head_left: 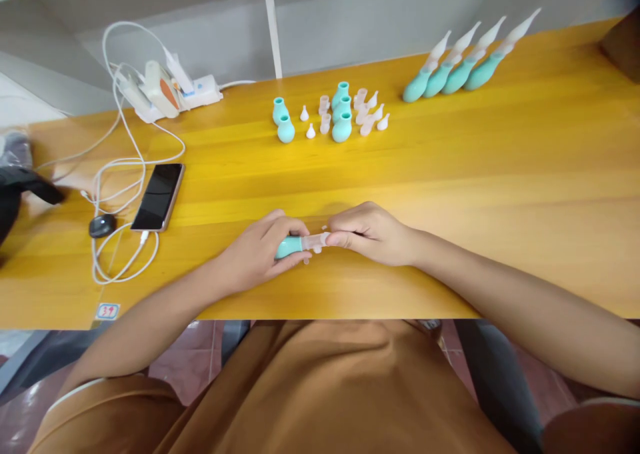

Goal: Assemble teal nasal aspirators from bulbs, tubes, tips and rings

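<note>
My left hand (260, 247) is wrapped round a teal rubber bulb (289, 247) of a nasal aspirator, which lies on its side just above the table. A clear plastic tube (311, 242) sticks out of the bulb's neck to the right. My right hand (367, 233) is closed, thumb and bent finger pinching a small whitish piece (324, 239) at the tube's far end. Most of that piece is hidden by the fingers, so I cannot tell its full shape. Tiny clear bits show around the tube.
Behind stand loose teal bulbs (342, 127), clear tubes (325, 123) and small white tips (383, 122). Several assembled aspirators (483, 74) lean in a row at the back right. On the left are a phone (159, 197), white cables, a power strip (203, 93) and a black round object (103, 226).
</note>
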A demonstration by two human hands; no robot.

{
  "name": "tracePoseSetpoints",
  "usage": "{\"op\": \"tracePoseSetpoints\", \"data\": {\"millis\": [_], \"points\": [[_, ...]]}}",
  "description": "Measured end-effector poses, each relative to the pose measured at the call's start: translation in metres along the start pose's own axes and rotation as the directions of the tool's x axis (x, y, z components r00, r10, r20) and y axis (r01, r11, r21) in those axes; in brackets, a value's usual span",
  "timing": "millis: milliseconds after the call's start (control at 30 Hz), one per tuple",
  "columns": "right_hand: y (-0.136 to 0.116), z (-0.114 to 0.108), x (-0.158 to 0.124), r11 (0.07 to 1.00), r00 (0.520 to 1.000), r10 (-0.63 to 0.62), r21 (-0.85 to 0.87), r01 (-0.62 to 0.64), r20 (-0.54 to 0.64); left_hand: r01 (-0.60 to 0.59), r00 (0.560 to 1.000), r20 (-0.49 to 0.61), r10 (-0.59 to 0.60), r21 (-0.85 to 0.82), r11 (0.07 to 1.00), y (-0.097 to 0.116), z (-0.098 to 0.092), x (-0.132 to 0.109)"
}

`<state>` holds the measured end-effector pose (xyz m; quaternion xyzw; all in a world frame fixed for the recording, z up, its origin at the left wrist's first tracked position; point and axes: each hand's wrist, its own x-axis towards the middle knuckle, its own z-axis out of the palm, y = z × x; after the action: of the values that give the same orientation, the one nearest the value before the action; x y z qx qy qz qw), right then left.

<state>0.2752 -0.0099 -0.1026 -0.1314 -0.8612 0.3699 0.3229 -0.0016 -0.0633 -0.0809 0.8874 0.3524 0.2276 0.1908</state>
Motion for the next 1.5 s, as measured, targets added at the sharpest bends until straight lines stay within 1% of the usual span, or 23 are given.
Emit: {"op": "tracePoseSetpoints", "data": {"millis": [133,233,367,467,633,800,900,967,1067,1167,1267,1367,1500], "points": [[0.001,0.001,-0.001,0.998,1.0,0.022,0.053,-0.022,0.014,0.007,0.999,0.041,-0.005,-0.039,0.999,0.0,-0.001,-0.001],[0.002,0.001,-0.001,0.992,0.996,0.08,0.096,-0.083,0.032,0.0,1.0,0.031,0.002,-0.066,0.998,0.0,0.0,-0.001],[0.003,0.004,0.001,0.961,0.982,0.187,0.201,-0.189,0.031,-0.004,0.999,-0.046,-0.001,-0.116,0.993,-0.001,0.004,-0.001],[0.004,0.007,0.001,0.932,0.965,0.26,0.255,-0.257,0.023,0.039,0.992,-0.117,-0.053,-0.12,0.992,0.001,0.008,-0.002],[0.003,0.011,0.0,0.918,0.947,0.32,0.246,-0.31,0.002,0.09,0.974,-0.204,-0.102,-0.067,0.994,0.005,0.011,-0.005],[0.0,0.013,0.001,0.941,0.95,0.31,0.155,-0.301,-0.038,0.164,0.961,-0.226,-0.157,0.009,0.986,0.006,0.01,-0.005],[0.0,0.013,0.002,0.961,0.962,0.268,0.09,-0.263,-0.052,0.182,0.96,-0.221,-0.17,0.034,0.983,0.005,0.009,-0.004],[0.001,0.012,0.002,0.974,0.973,0.223,0.061,-0.22,-0.055,0.169,0.967,-0.204,-0.154,0.056,0.984,0.005,0.008,-0.004],[0.001,0.01,0.002,0.989,0.988,0.147,0.022,-0.146,-0.053,0.111,0.98,-0.176,-0.094,0.094,0.989,0.005,0.005,-0.002],[0.0,0.008,0.0,0.994,0.993,0.108,-0.016,-0.109,-0.042,0.063,0.989,-0.14,-0.047,0.113,0.992,0.004,0.002,-0.002],[-0.003,0.008,-0.001,0.994,0.995,0.102,-0.045,-0.103,-0.021,0.076,0.995,-0.07,-0.067,0.127,0.989,0.002,0.001,-0.002],[-0.005,0.009,-0.001,0.994,0.995,0.101,-0.039,-0.102,-0.015,0.105,0.994,-0.013,-0.104,0.111,0.988,0.0,0.002,-0.002],[-0.004,0.012,0.0,0.991,0.991,0.132,-0.012,-0.132,-0.039,0.155,0.988,-0.026,-0.154,0.029,0.987,-0.002,0.005,0.001]]}}
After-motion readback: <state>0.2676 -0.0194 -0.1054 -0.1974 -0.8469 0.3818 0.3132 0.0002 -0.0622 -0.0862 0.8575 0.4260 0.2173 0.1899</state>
